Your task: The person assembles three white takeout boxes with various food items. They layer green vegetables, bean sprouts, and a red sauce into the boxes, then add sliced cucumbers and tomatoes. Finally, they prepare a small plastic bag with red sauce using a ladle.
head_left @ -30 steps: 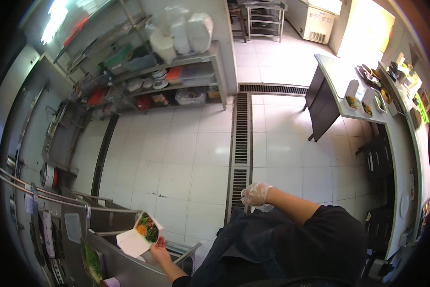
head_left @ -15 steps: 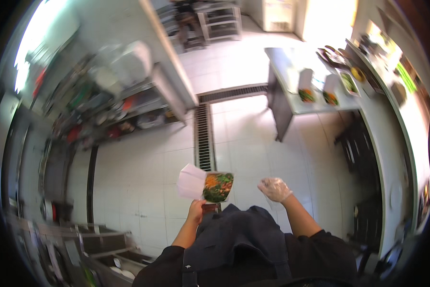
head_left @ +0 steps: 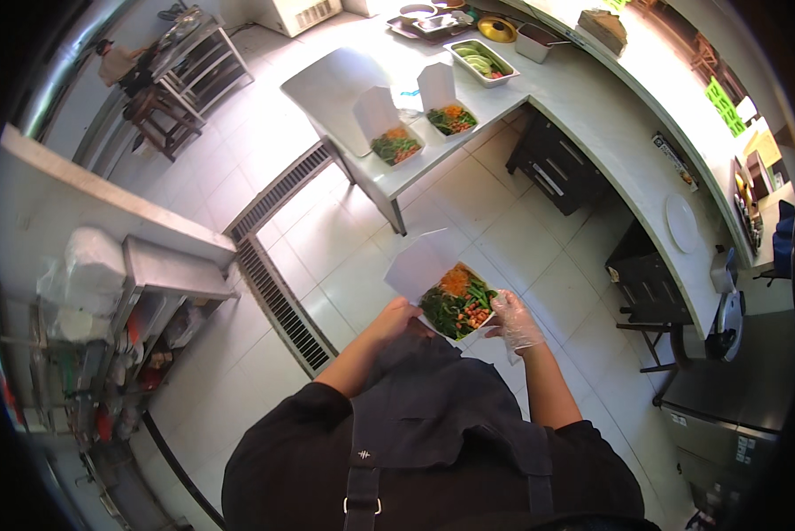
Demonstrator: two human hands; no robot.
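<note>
In front of my apron I carry a white takeout box [head_left: 420, 262] with its lid flap raised on the far left side. Inside it lie chopped greens, shredded orange vegetable and small brown-orange pieces [head_left: 457, 299]. My bare left hand [head_left: 397, 320] grips the box at its near left side, the fingers partly hidden beneath. At the right side, my right hand [head_left: 515, 323], in a clear plastic glove, closes on the box's edge. Two similar filled boxes, a left one [head_left: 395, 142] and a right one [head_left: 450, 115], stand with raised lids on the table ahead.
The white-topped table [head_left: 326, 80] joins a long counter [head_left: 627, 142] along the right. A metal tray of sliced green vegetables [head_left: 484, 62] stands near the corner. Black drawer units [head_left: 556, 164] sit underneath. A floor drain grate [head_left: 278, 301] and a shelf [head_left: 172, 265] are at left; a person [head_left: 123, 69] sits far left.
My body has turned right toward the table with the filled boxes. The gloved right hand, apart from the box before, now grips its right side.
</note>
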